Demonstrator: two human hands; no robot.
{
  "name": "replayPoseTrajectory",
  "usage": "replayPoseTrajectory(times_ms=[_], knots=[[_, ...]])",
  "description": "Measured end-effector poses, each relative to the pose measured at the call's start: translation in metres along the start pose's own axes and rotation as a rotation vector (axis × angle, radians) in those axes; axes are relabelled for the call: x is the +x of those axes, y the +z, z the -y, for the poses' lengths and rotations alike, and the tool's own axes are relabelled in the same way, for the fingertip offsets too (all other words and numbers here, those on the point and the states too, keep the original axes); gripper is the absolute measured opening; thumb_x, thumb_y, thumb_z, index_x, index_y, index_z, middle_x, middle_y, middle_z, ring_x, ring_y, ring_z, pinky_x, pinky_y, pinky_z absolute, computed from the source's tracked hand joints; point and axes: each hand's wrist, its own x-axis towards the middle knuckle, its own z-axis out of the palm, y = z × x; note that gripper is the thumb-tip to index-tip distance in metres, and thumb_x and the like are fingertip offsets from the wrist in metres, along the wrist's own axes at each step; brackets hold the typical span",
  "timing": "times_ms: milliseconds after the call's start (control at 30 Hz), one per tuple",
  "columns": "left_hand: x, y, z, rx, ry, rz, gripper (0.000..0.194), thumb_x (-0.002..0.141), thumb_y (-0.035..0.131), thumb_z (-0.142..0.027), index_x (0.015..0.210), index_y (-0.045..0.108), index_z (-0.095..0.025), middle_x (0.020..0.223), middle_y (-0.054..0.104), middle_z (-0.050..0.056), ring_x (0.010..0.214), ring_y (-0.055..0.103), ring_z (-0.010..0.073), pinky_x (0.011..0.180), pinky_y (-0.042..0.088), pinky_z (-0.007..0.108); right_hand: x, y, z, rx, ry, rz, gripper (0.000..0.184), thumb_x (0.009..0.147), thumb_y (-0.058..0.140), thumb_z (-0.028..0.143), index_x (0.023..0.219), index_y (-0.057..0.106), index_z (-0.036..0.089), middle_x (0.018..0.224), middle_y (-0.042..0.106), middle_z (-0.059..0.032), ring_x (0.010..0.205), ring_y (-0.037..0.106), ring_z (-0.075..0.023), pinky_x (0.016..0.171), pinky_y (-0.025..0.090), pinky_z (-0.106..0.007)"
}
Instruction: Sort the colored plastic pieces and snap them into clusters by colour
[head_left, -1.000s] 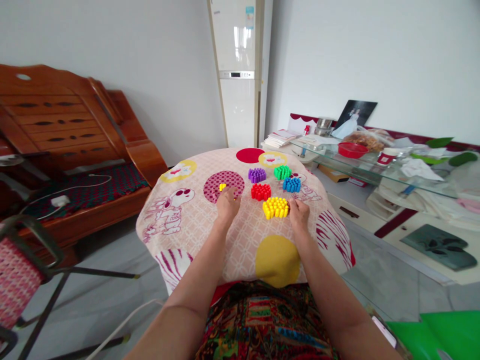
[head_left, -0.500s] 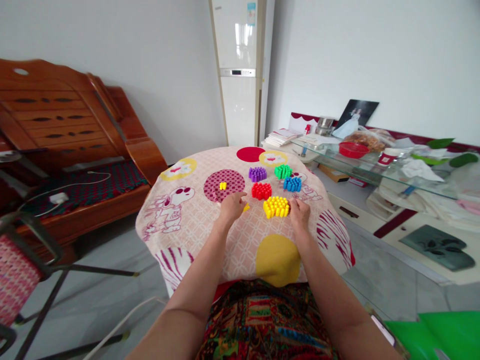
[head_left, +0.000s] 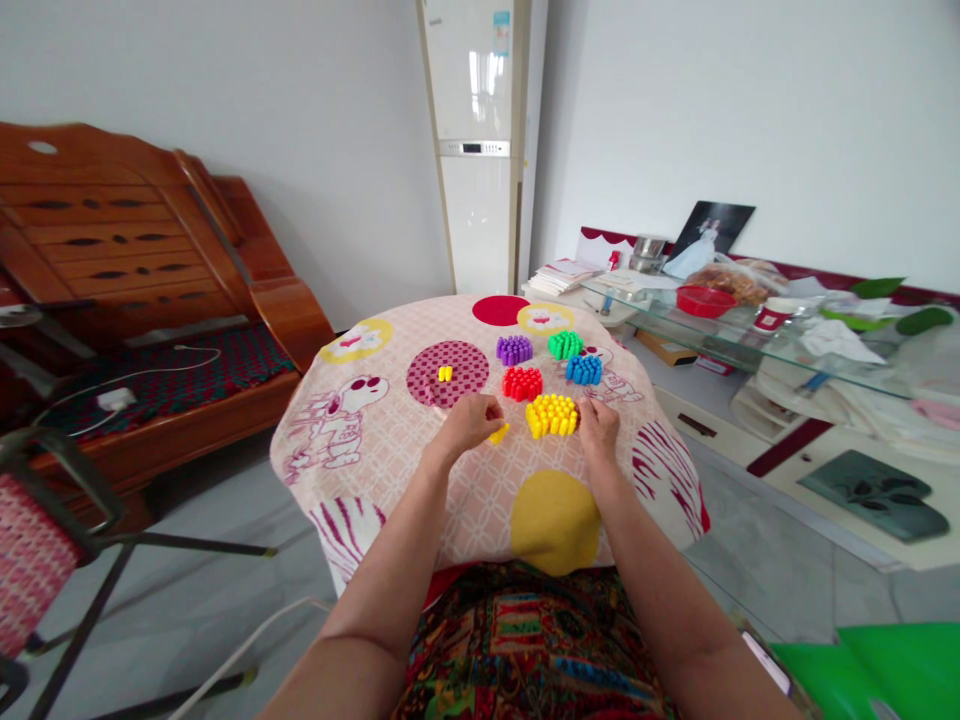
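My left hand (head_left: 472, 422) is over the middle of the cloth-covered table, its fingers closed on a small yellow peg-like piece (head_left: 499, 434) that shows below the fingertips. To its right stands a tight cluster of yellow pieces (head_left: 552, 415). My right hand (head_left: 599, 430) rests at the right side of that cluster with curled fingers; what they hold, if anything, is hidden. Behind are clusters of red pieces (head_left: 522, 384), purple pieces (head_left: 514, 350), green pieces (head_left: 565, 345) and blue pieces (head_left: 583, 370). Two more yellow pieces (head_left: 445, 374) lie on the dark pink circle.
The round table wears a patterned cloth (head_left: 480, 500). At right, a glass-topped cabinet (head_left: 637, 290) holds a red bowl (head_left: 705, 301), a paper cup (head_left: 772, 315) and papers. A wooden bench (head_left: 127, 230) stands at left, with a folding chair (head_left: 82, 490) before it.
My left hand has moved right and toward me, from near the two yellow pieces to beside the yellow cluster, bringing a yellow piece along. My right hand has stayed nearly still.
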Motion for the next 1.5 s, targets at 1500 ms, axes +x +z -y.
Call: replayPoseTrajectory(times_ms=[1500], knots=[[0.054,-0.003,0.086,0.051,-0.395,-0.47,0.021,0.088,0.049,-0.014,0.104,0.062,-0.013,0.09,0.069,0.008,0.074,0.06,0.0165,0.065,0.042,0.026,-0.004,-0.005,0.011,-0.019,-0.039,0.011,0.033,0.084,0.044,0.039,0.056,0.04,0.022,0.054,0.041,0.0039,0.055,0.035,-0.0124,0.054,0.024,-0.028]])
